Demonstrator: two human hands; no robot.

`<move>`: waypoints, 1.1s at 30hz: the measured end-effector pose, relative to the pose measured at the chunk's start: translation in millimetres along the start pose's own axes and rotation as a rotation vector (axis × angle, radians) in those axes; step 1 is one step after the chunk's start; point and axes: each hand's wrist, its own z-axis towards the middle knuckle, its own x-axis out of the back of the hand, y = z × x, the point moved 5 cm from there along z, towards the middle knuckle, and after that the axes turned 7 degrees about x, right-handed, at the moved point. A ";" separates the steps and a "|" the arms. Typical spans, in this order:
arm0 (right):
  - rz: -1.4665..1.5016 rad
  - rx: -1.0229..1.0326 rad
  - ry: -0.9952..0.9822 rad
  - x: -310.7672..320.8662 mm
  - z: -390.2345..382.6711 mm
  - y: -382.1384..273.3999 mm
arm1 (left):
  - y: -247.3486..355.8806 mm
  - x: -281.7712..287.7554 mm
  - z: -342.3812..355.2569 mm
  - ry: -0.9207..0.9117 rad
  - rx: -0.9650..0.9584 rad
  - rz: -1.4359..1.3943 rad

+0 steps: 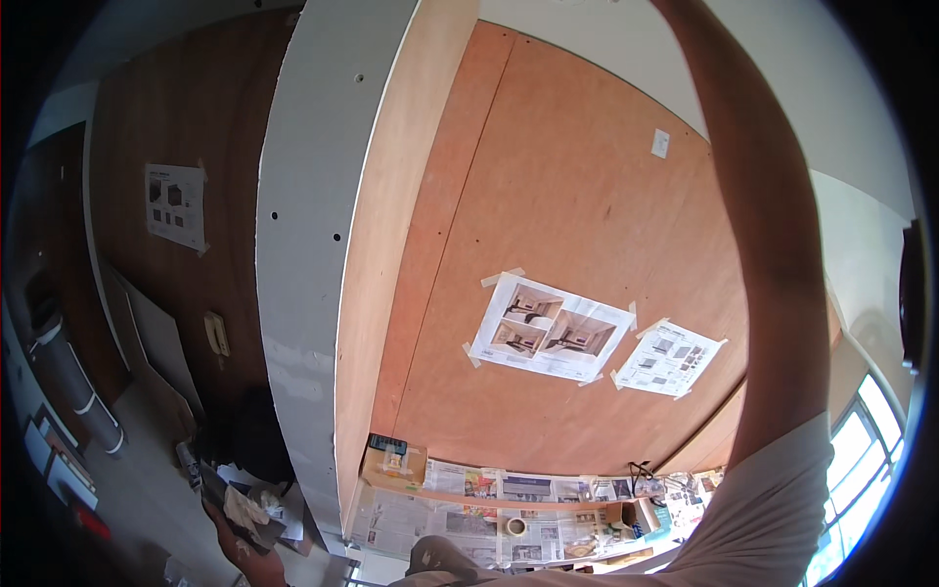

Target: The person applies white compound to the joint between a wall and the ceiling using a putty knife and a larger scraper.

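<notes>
My right arm [768,235] is raised along the right side, its short grey sleeve at the shoulder. It runs past the top edge, so the right hand is out of sight. Low on the left, my left hand [233,541] is small and dark. Its fingers seem closed round a dark, greyish object [191,470] whose kind I cannot make out. Beside it shows a crumpled beige piece [246,507], perhaps cloth or paper. A grey-white panel edge [308,245] with dark screw holes stands upright between this hand and the reddish plywood wall [587,176].
Printed sheets [558,328] are taped to the plywood. Below, newspaper [421,519] covers a surface holding a tape roll [515,526], a cardboard box [394,468] and a phone [388,444]. At left are a handset [216,334], leaning boards [161,338] and a grey cylinder [80,386].
</notes>
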 end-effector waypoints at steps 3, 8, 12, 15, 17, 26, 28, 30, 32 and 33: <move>-0.119 0.099 0.080 38.0 -3.7 50.5 | -4.9 -34.7 23.6 -0.016 0.151 -0.363; -0.063 0.136 -0.003 42.3 -23.8 20.5 | -1.7 -32.9 -2.9 0.013 0.164 -0.340; -0.083 0.251 0.061 -27.4 -0.7 14.6 | 39.6 -35.8 -13.8 0.125 0.222 -0.512; -0.072 0.175 0.012 -110.6 1.3 3.9 | 72.6 -30.8 -33.6 0.351 0.333 -0.478; -0.021 0.133 -0.028 -139.7 0.4 -1.0 | 39.2 46.4 -38.3 0.333 0.179 0.175; -0.033 0.175 0.066 -106.9 4.8 0.3 | 50.0 42.1 -19.3 0.285 -0.137 0.667; -0.032 0.160 0.025 -149.8 12.5 4.7 | 50.5 34.1 -11.0 0.264 -0.140 0.664; 0.041 0.153 0.052 -144.1 -7.1 -5.4 | 53.8 31.0 -10.3 0.273 -0.135 0.678; 0.036 0.163 0.077 -92.2 -33.8 -6.2 | 47.1 28.1 -7.4 0.273 -0.135 0.669; 0.016 0.171 0.091 -80.5 -38.3 1.3 | 46.6 25.4 -2.3 0.265 -0.130 0.665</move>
